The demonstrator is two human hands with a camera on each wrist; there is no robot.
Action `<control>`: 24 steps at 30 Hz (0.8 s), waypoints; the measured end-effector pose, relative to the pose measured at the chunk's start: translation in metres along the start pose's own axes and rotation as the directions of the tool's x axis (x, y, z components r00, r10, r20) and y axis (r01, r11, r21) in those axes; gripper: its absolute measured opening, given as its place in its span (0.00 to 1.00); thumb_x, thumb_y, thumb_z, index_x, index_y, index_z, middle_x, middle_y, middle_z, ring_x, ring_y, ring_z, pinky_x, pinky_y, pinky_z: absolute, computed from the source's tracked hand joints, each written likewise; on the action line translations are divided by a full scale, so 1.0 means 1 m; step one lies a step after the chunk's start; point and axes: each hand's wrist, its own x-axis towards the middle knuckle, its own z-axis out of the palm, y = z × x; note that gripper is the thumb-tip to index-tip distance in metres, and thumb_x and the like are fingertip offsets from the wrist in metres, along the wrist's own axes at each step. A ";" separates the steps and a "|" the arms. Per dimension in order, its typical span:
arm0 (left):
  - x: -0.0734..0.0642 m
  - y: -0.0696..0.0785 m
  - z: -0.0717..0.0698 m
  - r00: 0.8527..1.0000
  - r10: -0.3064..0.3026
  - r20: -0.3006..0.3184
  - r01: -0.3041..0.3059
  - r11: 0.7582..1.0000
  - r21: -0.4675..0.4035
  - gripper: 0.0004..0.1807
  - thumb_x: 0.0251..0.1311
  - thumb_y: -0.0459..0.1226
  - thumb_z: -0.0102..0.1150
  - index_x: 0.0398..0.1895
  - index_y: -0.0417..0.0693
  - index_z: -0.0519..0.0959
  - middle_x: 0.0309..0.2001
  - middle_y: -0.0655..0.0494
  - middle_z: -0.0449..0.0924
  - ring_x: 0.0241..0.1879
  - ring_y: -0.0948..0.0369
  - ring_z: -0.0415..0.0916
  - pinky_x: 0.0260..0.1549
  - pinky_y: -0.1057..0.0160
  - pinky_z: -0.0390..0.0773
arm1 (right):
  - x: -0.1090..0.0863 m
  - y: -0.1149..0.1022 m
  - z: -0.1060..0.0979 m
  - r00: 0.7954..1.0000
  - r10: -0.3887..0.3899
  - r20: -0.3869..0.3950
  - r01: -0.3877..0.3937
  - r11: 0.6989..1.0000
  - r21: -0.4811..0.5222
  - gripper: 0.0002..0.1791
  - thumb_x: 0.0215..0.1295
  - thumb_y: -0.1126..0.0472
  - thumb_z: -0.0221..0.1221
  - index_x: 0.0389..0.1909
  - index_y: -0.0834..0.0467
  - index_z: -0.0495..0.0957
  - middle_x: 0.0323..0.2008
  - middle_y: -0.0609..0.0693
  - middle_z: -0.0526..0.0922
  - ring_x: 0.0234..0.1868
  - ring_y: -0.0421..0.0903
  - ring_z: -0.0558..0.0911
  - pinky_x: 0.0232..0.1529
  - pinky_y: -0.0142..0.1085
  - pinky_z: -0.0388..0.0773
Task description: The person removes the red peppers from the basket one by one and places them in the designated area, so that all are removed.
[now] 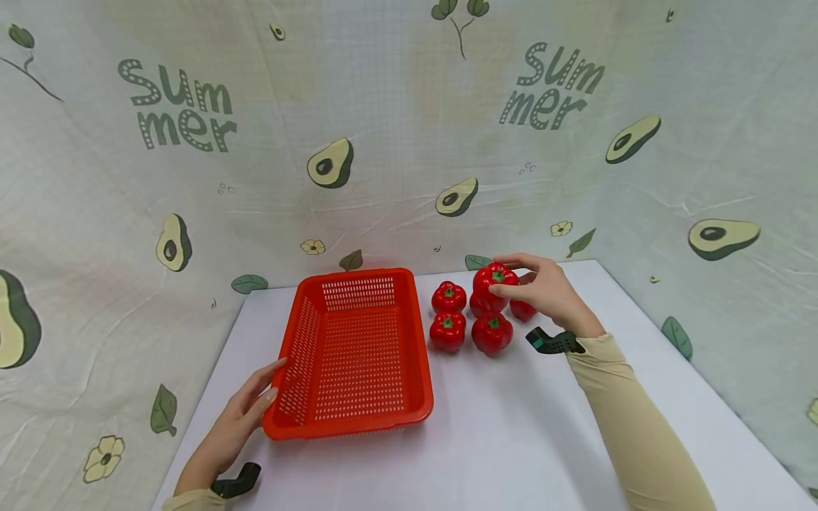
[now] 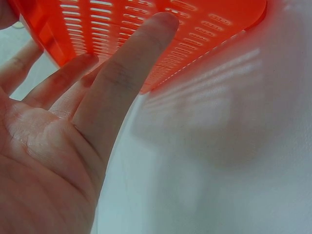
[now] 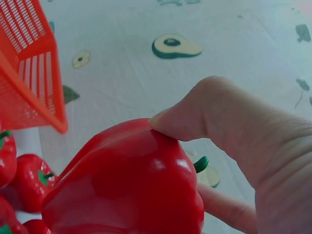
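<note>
My right hand point(image 1: 546, 287) grips a red bell pepper point(image 3: 131, 185) with a green stem, its thumb pressing on the side. The held pepper is above other red peppers, including a front one point(image 1: 492, 335), a front-left one point(image 1: 447, 332) and a back-left one point(image 1: 449, 297). Another pepper point(image 1: 522, 311) shows partly behind my right hand. My left hand point(image 1: 236, 419) touches the left side of a red plastic basket point(image 1: 422, 369). In the left wrist view, its fairly straight fingers point(image 2: 124, 73) lie against the slotted outer wall. The basket holds nothing.
Everything stands on a white table point(image 1: 511, 440). Behind it and at both sides hangs a pale cloth point(image 1: 396, 92) printed with avocados, leaves and lettering. In the right wrist view, the basket's corner is to the left of the held pepper.
</note>
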 end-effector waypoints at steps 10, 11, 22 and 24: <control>0.001 0.000 -0.002 1.000 0.012 0.008 -0.012 1.000 -0.007 0.27 0.77 0.43 0.46 0.76 0.67 0.58 0.77 0.53 0.51 0.62 0.68 0.71 0.48 0.57 0.82 | -0.013 0.033 -0.011 0.993 0.039 -0.113 -0.044 0.998 -0.042 0.36 0.59 0.45 0.70 0.66 0.54 0.73 0.59 0.57 0.74 0.46 0.57 0.79 0.38 0.41 0.82; 0.000 0.000 -0.002 1.000 0.007 0.005 -0.007 1.000 -0.005 0.27 0.77 0.43 0.46 0.76 0.68 0.58 0.77 0.53 0.51 0.61 0.69 0.71 0.48 0.57 0.82 | -0.014 0.036 -0.012 0.992 0.042 -0.122 -0.049 0.998 -0.050 0.36 0.60 0.45 0.69 0.67 0.54 0.73 0.60 0.57 0.74 0.46 0.57 0.78 0.38 0.41 0.82; -0.001 0.000 0.001 1.000 -0.017 -0.005 0.017 1.000 -0.010 0.27 0.76 0.44 0.47 0.76 0.69 0.59 0.76 0.55 0.53 0.61 0.71 0.70 0.49 0.56 0.81 | -0.029 0.067 -0.017 0.982 0.107 -0.155 -0.120 0.990 -0.079 0.38 0.61 0.44 0.68 0.68 0.58 0.70 0.62 0.63 0.71 0.47 0.59 0.77 0.38 0.40 0.81; 0.000 0.000 0.001 1.000 -0.017 -0.005 0.017 1.000 -0.008 0.27 0.76 0.44 0.47 0.76 0.69 0.59 0.76 0.55 0.53 0.62 0.71 0.69 0.49 0.57 0.81 | -0.032 0.072 -0.017 0.979 0.125 -0.158 -0.139 0.987 -0.077 0.39 0.61 0.44 0.68 0.69 0.58 0.69 0.63 0.63 0.70 0.48 0.60 0.77 0.38 0.40 0.81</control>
